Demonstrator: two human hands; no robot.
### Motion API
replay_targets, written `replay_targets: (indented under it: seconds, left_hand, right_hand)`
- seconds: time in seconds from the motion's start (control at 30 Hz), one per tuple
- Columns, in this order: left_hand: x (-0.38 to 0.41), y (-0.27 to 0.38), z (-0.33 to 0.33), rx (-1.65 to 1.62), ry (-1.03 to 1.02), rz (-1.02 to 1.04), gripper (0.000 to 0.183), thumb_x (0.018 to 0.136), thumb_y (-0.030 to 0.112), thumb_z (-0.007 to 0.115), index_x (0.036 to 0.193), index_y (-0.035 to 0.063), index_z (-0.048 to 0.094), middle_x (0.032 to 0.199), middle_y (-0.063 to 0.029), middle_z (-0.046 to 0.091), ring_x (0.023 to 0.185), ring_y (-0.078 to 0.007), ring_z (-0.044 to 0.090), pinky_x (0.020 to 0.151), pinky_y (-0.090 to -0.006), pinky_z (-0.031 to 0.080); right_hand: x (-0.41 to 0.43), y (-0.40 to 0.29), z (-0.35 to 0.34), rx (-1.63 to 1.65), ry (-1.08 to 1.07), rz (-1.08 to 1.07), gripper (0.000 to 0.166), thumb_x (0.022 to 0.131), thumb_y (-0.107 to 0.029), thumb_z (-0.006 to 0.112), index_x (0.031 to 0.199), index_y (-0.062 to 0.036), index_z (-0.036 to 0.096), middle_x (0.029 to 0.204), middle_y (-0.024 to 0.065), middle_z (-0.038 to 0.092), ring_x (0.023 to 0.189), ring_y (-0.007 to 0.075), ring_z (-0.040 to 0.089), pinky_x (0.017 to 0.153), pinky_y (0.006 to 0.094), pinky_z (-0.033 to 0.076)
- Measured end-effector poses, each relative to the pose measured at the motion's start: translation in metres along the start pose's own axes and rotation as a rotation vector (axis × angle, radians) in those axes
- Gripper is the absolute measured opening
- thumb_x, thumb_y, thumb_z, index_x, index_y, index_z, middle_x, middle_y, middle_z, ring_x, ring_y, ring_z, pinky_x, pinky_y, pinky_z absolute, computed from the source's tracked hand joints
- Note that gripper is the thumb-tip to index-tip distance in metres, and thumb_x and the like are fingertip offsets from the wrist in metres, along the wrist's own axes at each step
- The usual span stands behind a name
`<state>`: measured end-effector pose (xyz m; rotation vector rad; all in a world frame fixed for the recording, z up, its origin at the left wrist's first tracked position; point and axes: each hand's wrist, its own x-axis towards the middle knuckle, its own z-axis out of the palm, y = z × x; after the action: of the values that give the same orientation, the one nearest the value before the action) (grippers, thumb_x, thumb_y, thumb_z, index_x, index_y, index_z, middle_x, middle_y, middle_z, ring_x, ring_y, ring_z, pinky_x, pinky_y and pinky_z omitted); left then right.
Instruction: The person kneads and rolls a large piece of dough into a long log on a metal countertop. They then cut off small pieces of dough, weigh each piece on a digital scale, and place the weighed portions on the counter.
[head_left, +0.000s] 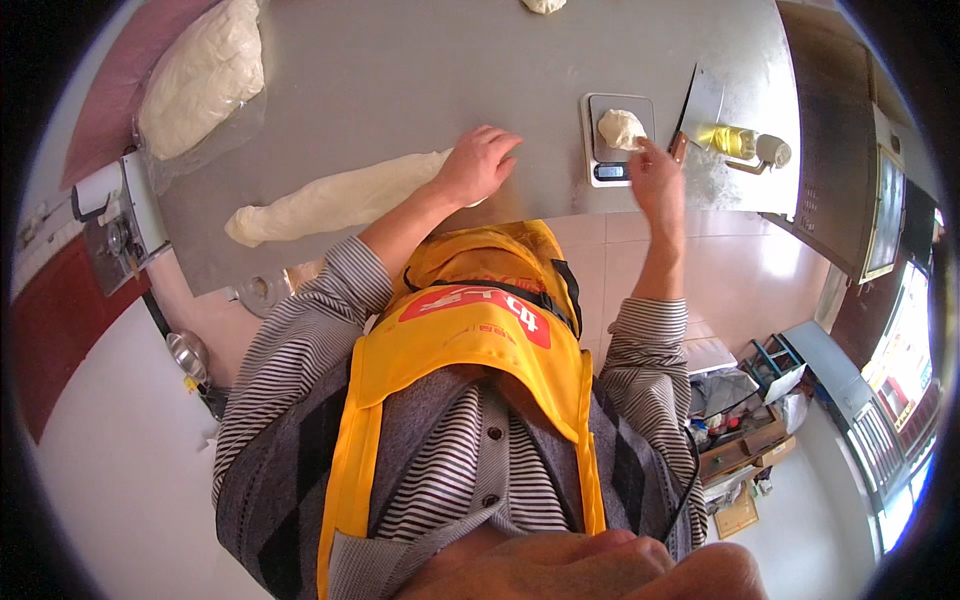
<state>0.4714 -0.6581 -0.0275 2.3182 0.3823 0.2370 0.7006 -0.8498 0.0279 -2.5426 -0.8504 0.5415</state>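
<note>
A small lump of dough (621, 130) lies on the steel plate of a digital kitchen scale (600, 176). My right hand (656, 174) is at the lump's near right edge, its fingertips touching or very close to it; whether they pinch it cannot be made out. My left hand (478, 163) rests over the right end of a long roll of dough (330, 199), partly hiding that end, with its fingers bent and the thumb apart. Right of the scale lies a cleaver (703, 105) with a wooden handle.
A large mass of dough (206, 82) lies in clear plastic at the metal table's (420, 82) far left. Another dough piece (544, 6) shows at the top edge. Right of the cleaver are a container of yellow oil (733, 141) and a handled container (772, 151).
</note>
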Motion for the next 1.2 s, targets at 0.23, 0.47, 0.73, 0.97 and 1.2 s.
replay_targets:
  seconds: [0.23, 0.47, 0.73, 0.97, 1.2]
  left_hand:
    - [0.054, 0.029, 0.027, -0.047, -0.084, 0.033, 0.033, 0.088, 0.014, 0.065, 0.119, 0.003, 0.062, 0.118, -0.0139, 0.064, 0.11, -0.0327, 0.06, 0.094, -0.0427, 0.05]
    - [0.116, 0.056, 0.064, 0.026, -0.029, 0.199, 0.045, 0.086, 0.019, 0.068, 0.128, 0.0073, 0.059, 0.129, -0.0128, 0.059, 0.121, -0.0311, 0.055, 0.101, -0.0434, 0.046]
    - [0.149, 0.06, 0.116, 0.201, -0.083, 0.354, 0.036, 0.09, 0.025, 0.064, 0.123, 0.0131, 0.064, 0.129, -0.0065, 0.059, 0.13, -0.0245, 0.048, 0.11, -0.05, 0.031]
    - [0.154, 0.06, 0.115, 0.333, -0.157, 0.338, 0.041, 0.087, 0.025, 0.066, 0.127, 0.0145, 0.063, 0.131, -0.0065, 0.058, 0.129, -0.025, 0.048, 0.108, -0.051, 0.031]
    - [0.149, 0.065, 0.066, 0.146, 0.074, 0.255, 0.072, 0.08, 0.024, 0.075, 0.146, 0.0167, 0.047, 0.14, -0.0119, 0.051, 0.13, -0.031, 0.047, 0.109, -0.0526, 0.033]
  right_hand:
    - [0.019, 0.07, 0.0, 0.06, -0.007, 0.123, 0.032, 0.09, -0.023, 0.064, 0.115, -0.0039, 0.069, 0.088, 0.0178, 0.072, 0.082, 0.0311, 0.071, 0.076, 0.04, 0.055]
    - [0.031, 0.068, 0.041, 0.419, -0.049, 0.207, 0.034, 0.087, -0.023, 0.07, 0.112, 0.0008, 0.068, 0.089, 0.0162, 0.073, 0.08, 0.0219, 0.071, 0.073, 0.0345, 0.055]
    - [0.039, 0.074, 0.032, 0.619, -0.144, 0.307, 0.029, 0.09, -0.023, 0.069, 0.101, 0.004, 0.069, 0.078, 0.0068, 0.068, 0.069, 0.0121, 0.06, 0.062, 0.0273, 0.048]
    - [0.025, 0.093, -0.004, 1.507, -0.606, 0.284, 0.034, 0.093, -0.024, 0.067, 0.11, 0.0045, 0.063, 0.064, -0.0024, 0.047, 0.051, 0.0035, 0.035, 0.044, 0.0195, 0.025]
    - [0.009, 0.054, -0.039, 1.506, -0.67, 0.002, 0.054, 0.097, -0.028, 0.061, 0.142, -0.0021, 0.047, 0.07, 0.0024, 0.051, 0.048, 0.0056, 0.036, 0.042, 0.0201, 0.027]
